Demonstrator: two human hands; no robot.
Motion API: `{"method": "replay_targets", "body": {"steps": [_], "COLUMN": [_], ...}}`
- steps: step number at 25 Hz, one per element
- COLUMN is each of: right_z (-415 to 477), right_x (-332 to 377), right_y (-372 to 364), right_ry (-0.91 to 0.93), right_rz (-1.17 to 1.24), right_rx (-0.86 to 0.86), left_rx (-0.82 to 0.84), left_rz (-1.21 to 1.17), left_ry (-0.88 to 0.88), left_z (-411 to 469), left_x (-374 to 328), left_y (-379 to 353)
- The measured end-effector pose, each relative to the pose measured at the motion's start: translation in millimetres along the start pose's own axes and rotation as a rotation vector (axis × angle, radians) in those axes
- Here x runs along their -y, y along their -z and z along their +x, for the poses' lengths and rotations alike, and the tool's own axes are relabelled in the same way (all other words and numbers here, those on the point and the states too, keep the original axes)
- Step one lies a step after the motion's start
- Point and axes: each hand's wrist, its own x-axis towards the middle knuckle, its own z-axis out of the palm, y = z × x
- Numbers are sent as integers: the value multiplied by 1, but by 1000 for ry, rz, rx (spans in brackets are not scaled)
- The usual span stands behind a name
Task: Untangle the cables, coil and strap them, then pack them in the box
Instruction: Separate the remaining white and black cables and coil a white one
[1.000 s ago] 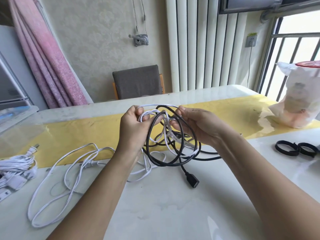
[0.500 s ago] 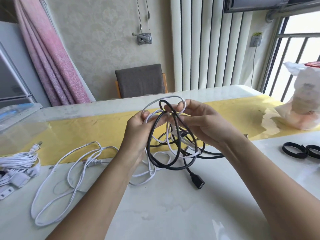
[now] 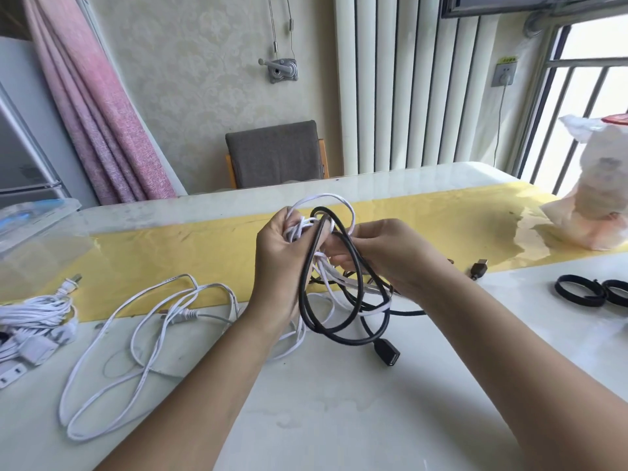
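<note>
Stage: untangling, early. The left hand [image 3: 277,266] and right hand [image 3: 384,256] hold the knot above the middle of the desk [image 3: 339,419]. The left fingers curl round strands of the white cable [image 3: 321,196]. The right fingers pinch the black cable [image 3: 350,340] at the crossing; its loop hangs down to the desk. Slack white cable trails near left. A white bundle [image 3: 34,311] at the left edge appears already gathered. The straps [image 3: 577,294] lie unused at right. Remaining: separation, coiling, strapping, packing.
</note>
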Motion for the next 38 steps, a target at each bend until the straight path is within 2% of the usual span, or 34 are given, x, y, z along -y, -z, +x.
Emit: {"method": "replay_targets", "body": {"steps": [3,7,10,13,15,17,20,24,25,26,28,29,30,31,33,34,36,38], "right_z": [2,3,1,-1,-2,0,6,5,4,3,2,1,3,5,7,8,5,1], "right_x": [-2,7,13,20,23,24,21,29,29,30,27,25,22,20,23,24,30,34], "right_y": [-4,6,14,18,20,23,37,66,68,65,53,45,37,32,31,35,51,69], "right_ry": [-49,62,161,272,334,345,301,275,272,240,59,-43,-125,-158,-111,-62,14,68], "right_rz": [134,143,238,398,533,587,525,225,255,401,726,773,713,590,421,446,454,277], "right_rx": [84,39,63,145,253,283,132,-231,-284,-260,-38,89,155,117,-96,-189,-262,-354], "left_rx": [15,94,63,-60,-150,-214,-246,-202,-188,-172,-155,-153,-156,-160,-146,-133,-113,-142], "left_rz": [88,414,515,468,346,274,291,509,526,505,272,111,7,-8,23,36,90,148], "left_ry": [-111,-172,-229,-322,-298,-267,-246,-271,-262,-231,-117,-48,-2,9,-7,-24,-93,-150], "left_z": [-3,5,11,19,25,28,31,32,29,27,22,22,24,25,26,27,29,34], "left_x": [-2,-5,-10,-19,-22,-20,-13,-9,-9,-7,-3,-1,1,2,1,-1,-6,-13], "left_y": [-2,6,16,23,27,32,39,39,35,32,26,26,28,30,32,32,34,43]}}
